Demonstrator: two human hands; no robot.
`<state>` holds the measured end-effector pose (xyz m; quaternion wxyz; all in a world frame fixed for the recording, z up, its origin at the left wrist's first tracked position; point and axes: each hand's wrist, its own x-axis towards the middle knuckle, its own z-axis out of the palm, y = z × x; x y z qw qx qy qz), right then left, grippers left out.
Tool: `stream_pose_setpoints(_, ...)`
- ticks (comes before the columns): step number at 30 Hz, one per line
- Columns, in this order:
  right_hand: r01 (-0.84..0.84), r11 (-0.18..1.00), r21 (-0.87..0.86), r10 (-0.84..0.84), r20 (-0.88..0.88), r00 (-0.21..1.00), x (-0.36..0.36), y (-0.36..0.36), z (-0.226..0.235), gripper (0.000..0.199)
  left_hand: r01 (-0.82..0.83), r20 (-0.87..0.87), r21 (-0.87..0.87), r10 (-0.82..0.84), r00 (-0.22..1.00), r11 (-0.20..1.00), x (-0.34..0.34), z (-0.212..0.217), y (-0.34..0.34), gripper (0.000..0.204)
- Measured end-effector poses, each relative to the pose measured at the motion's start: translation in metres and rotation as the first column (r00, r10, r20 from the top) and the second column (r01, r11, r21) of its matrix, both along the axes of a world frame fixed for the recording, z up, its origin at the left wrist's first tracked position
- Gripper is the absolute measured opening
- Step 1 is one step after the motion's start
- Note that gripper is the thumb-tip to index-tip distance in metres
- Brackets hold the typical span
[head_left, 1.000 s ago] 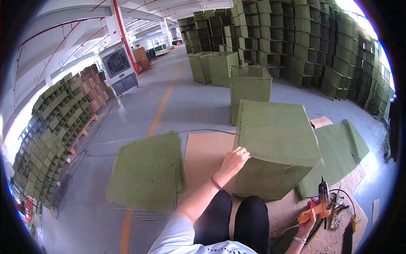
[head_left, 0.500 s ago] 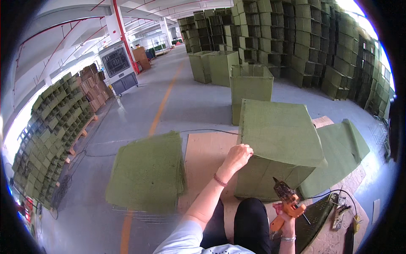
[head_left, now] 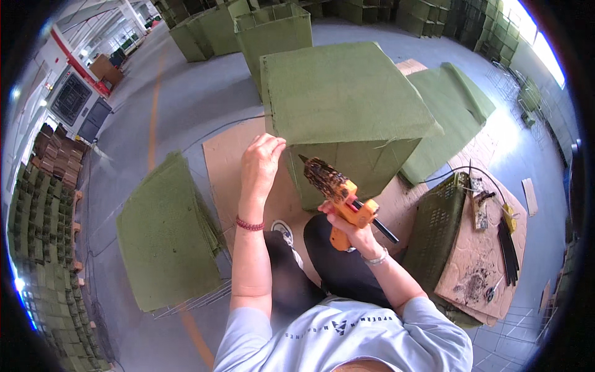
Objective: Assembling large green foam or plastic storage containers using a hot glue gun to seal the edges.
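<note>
A large green fabric-covered box (head_left: pixel 344 93) stands in front of me, a loose-edged sheet over its top. My left hand (head_left: pixel 261 162) is closed, thumb and fingers pinched at the near left corner of that top sheet. In my right hand (head_left: pixel 353 230) is an orange glue gun (head_left: pixel 354 208), its front end crusted with dark residue and a black glue stick poking out of the back. The gun's tip points up and left, close to the box's front side near the pinched corner. Whether it touches the fabric I cannot tell.
Stacked green sheets (head_left: pixel 167 235) lie on a wire rack at left. Folded green fabric (head_left: pixel 449 111) spreads right of the box. Cardboard (head_left: pixel 480 273) on a green crate (head_left: pixel 437 217) carries black glue sticks (head_left: pixel 507 254) and scissors (head_left: pixel 491 292). An open green box (head_left: pixel 273 34) stands behind.
My right hand has lifted the glue gun up and left toward the box's near left corner. The left hand stays at that corner. The view has tilted down and turned right.
</note>
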<state>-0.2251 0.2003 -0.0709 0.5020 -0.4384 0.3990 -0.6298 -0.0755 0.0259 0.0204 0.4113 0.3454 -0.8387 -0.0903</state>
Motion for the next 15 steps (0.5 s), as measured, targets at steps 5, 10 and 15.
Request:
stream_pose_setpoints(5,0.072,0.997,-0.013,-0.072,-0.066,0.995,0.016,-0.010,-0.002,0.027,-0.011,0.009,0.006,0.011,1.000,1.000,-0.003,0.000,0.006,0.008)
stream_pose_setpoints(10,0.101,0.994,-0.041,-0.105,-0.095,0.990,0.025,-0.017,0.000,0.029,-0.030,0.026,-0.008,0.031,0.999,1.000,-0.001,-0.002,0.008,0.008)
stream_pose_setpoints(15,0.121,0.989,-0.086,-0.135,-0.190,0.972,0.025,-0.025,-0.012,0.026,-0.035,0.019,0.038,0.034,0.999,0.999,-0.001,0.001,0.011,0.008)
